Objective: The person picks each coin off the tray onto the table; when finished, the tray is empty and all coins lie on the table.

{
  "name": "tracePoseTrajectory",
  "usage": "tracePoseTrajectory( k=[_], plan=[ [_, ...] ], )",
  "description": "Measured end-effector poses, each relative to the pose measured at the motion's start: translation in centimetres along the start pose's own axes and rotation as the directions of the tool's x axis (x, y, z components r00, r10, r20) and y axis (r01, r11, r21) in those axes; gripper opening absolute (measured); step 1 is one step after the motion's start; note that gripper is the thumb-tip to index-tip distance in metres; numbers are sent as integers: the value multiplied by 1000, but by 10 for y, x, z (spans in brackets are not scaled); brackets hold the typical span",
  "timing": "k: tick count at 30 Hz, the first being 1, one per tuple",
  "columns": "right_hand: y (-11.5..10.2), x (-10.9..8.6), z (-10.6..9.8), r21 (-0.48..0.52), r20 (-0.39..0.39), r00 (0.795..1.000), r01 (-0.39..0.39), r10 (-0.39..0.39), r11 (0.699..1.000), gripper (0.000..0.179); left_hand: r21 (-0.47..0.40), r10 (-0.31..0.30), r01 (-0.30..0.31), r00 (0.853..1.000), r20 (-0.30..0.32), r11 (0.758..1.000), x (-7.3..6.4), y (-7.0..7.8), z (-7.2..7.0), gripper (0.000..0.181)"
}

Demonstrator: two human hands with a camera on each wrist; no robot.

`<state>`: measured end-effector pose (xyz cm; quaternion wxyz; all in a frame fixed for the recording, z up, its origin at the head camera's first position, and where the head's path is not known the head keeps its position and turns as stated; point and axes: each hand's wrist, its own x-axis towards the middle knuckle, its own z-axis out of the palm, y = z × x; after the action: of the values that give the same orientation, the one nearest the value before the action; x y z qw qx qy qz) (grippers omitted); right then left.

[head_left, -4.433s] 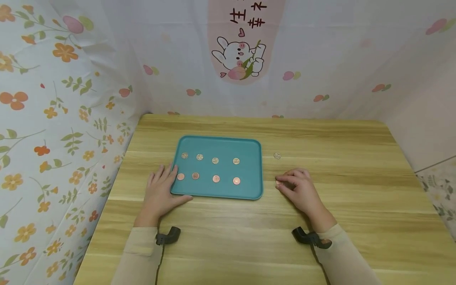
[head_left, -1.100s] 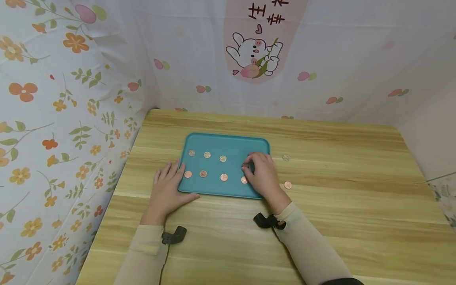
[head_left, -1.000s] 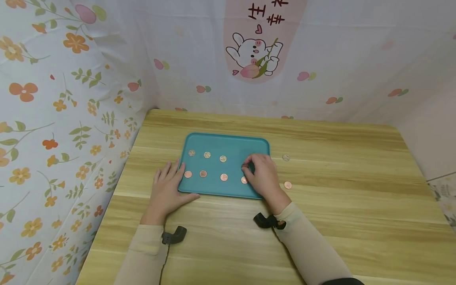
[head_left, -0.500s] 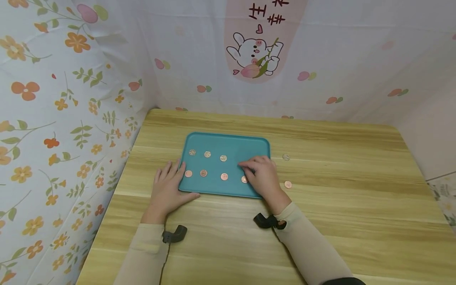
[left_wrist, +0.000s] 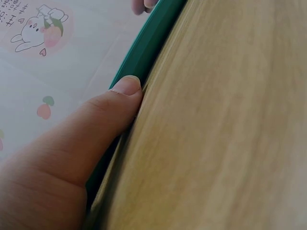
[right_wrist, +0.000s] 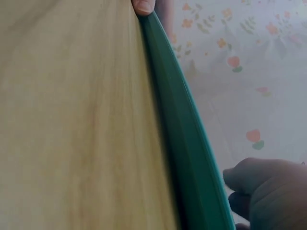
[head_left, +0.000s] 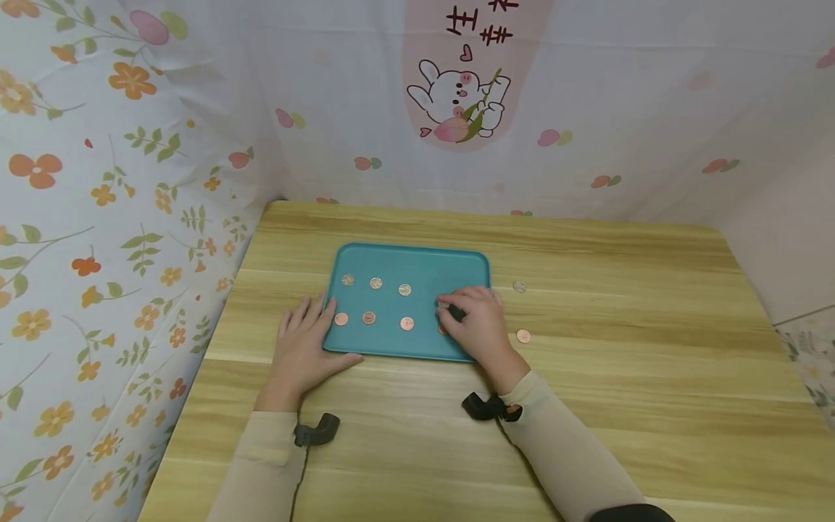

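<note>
Right hand (head_left: 483, 319) has been shifted left since the earliest frame, off the table (head_left: 391, 449) to above the tray's right part. Black wrist mounts (head_left: 317, 431) are worn at both cuffs. Tray (head_left: 417, 262) is steadied at its left edge by the left hand (head_left: 303, 355), fingers extended, thumb laid along the near rim, nothing grasped. Four reddish coins (head_left: 368, 317) are lined up in the tray's near row, the rightmost partly covered; a lone reddish coin (head_left: 523, 336) is seen right of the tray. Slightly farther, a small coin (head_left: 443, 304) is apparently pinched between right thumb and fingertips, mostly hidden. Three yellowish coins (head_left: 375, 283) are set in the far row; a pale coin (head_left: 519, 286) lies on the table, right. Far side is closed by a printed curtain (head_left: 587, 94).
</note>
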<state>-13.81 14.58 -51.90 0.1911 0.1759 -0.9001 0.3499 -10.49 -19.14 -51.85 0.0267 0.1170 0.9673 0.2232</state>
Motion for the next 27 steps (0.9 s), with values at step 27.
tracePoseTrajectory(
  k=[27],
  plan=[
    [101,-23,-95,3,-341,919,-209,198,978,20,-24,24,-25,999,-34,999,-4,2,1,120]
  ],
)
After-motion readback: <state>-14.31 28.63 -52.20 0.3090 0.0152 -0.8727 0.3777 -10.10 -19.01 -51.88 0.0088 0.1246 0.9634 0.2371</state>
